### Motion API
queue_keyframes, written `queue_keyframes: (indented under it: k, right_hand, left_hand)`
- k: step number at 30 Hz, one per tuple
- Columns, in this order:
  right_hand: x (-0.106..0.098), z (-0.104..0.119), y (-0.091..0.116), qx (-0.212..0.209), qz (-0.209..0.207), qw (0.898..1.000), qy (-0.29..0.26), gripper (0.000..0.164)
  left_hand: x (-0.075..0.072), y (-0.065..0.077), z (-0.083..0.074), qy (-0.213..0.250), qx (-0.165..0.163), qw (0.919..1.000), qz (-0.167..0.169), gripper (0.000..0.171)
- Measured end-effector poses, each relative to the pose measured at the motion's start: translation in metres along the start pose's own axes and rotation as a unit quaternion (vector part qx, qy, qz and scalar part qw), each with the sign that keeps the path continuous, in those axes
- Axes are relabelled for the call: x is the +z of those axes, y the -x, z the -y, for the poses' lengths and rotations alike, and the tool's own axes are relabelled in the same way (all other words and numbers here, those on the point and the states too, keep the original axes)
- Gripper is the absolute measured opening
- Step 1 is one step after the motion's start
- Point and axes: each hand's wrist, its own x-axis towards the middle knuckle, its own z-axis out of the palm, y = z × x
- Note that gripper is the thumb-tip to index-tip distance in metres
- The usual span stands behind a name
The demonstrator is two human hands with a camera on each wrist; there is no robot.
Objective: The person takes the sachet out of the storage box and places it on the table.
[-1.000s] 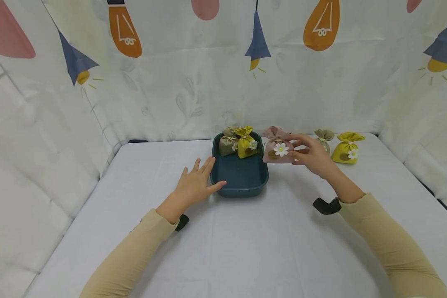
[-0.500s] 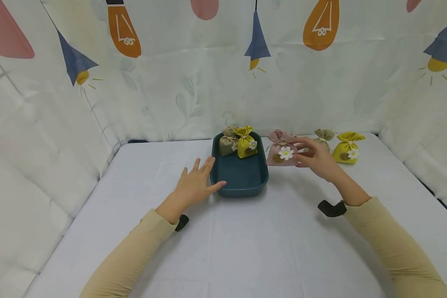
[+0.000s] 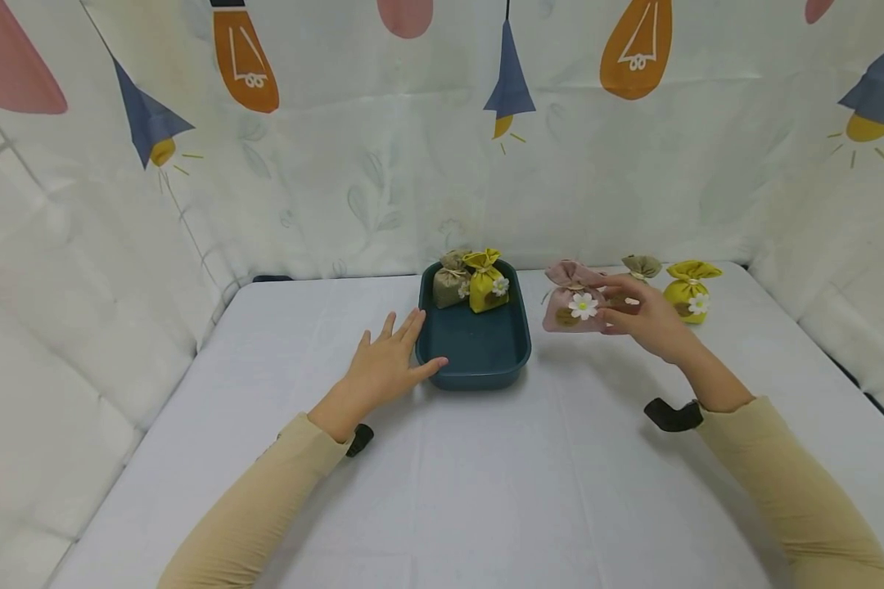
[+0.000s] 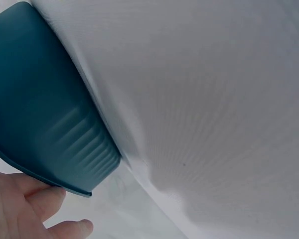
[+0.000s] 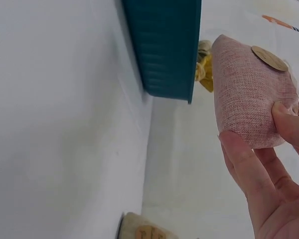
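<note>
My right hand pinches a pink cloth sachet with a white daisy and a round tag, holding it above the table right of a dark teal bin. The right wrist view shows the pink sachet between thumb and fingers, off the table. At the bin's left rim rests my left hand, fingers spread and straight; in the left wrist view its fingers touch the rim. Inside the bin, at its far end, stand a tan sachet and a yellow sachet.
Behind my right hand stands another tan sachet, partly hidden by it. Another yellow sachet is upright to its right. White cloth covers the table, and a patterned curtain hangs along the back.
The right hand has carried the pink sachet to the right, away from the bin's right rim. The left hand and the bin stay where they were.
</note>
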Motion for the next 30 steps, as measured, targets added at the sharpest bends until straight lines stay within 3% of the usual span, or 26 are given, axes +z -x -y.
queue_keyframes:
  k: [14,22,30]
  right_hand:
    - [-0.021,-0.013,0.015,-0.005,-0.027,1.0,-0.008,0.048]
    - [-0.033,-0.02,0.018,0.003,-0.04,0.999,0.02,0.048]
    - [-0.041,-0.028,0.021,-0.013,-0.059,0.998,0.003,0.048]
  left_hand:
    - [-0.001,0.0,-0.001,0.001,0.0,1.0,-0.001,0.097]
    - [0.0,0.0,0.0,0.0,-0.001,1.0,-0.003,0.097]
    - [0.0,-0.001,0.0,-0.002,-0.001,1.0,0.001,0.097]
